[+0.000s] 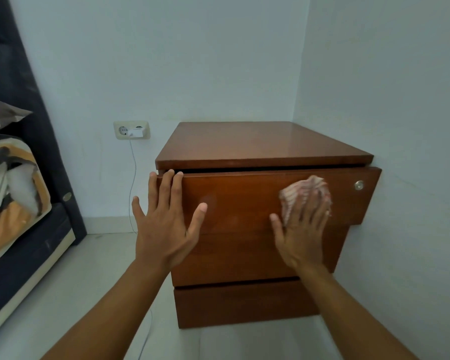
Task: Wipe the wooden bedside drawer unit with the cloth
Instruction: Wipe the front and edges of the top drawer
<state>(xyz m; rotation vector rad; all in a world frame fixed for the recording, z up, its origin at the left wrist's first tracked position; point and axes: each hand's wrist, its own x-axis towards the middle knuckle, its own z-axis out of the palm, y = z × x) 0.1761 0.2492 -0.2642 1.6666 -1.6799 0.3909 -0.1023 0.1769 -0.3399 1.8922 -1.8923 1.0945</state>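
Right hand (303, 229): fingers flat, pressing cloth (303, 194) to top drawer (239, 201), wiping.
Left hand (164, 219): fingers spread, apparently steadying drawer's left edge.

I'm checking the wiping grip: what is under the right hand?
A striped cloth, pressed flat against the top drawer front by the right hand. Its upper part shows beyond the hand; the rest, and the wood beneath, is covered.

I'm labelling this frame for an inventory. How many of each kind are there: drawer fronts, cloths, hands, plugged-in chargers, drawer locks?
Drawer fronts: 3
Cloth: 1
Hands, left hand and right hand: 2
Charger: 1
Lock: 1
Total: 8
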